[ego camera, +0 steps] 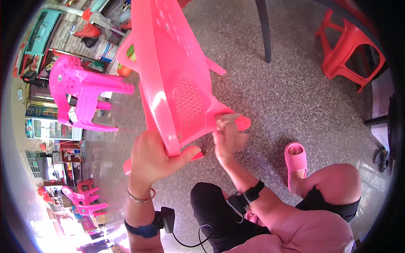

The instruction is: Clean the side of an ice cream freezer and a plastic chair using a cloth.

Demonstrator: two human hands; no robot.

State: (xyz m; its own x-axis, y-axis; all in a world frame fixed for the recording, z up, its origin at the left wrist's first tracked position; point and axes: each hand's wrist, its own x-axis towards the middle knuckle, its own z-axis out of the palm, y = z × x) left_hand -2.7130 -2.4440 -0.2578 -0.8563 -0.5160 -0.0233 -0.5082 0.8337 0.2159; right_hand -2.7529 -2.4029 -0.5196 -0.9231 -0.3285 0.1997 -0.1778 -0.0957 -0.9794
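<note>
A pink plastic armchair (190, 79) with a perforated seat and back stands tilted in front of me. My left hand (152, 158) grips the end of its long curved edge, the thumb pointing right. Blurred, my right hand (229, 136) is at the chair's near right corner, by the top of a leg; its fingers look bent, and whether they hold a cloth or anything else cannot be told. Both forearms wear black straps with small boxes, and a cable runs from the left one.
Magenta stacked plastic chairs (85, 91) stand at the left, with another pink chair (84, 200) lower down. A red plastic stool (351, 53) is at the upper right, near a dark curved leg (265, 31). My pink slipper (296, 158) rests on the speckled floor (272, 101).
</note>
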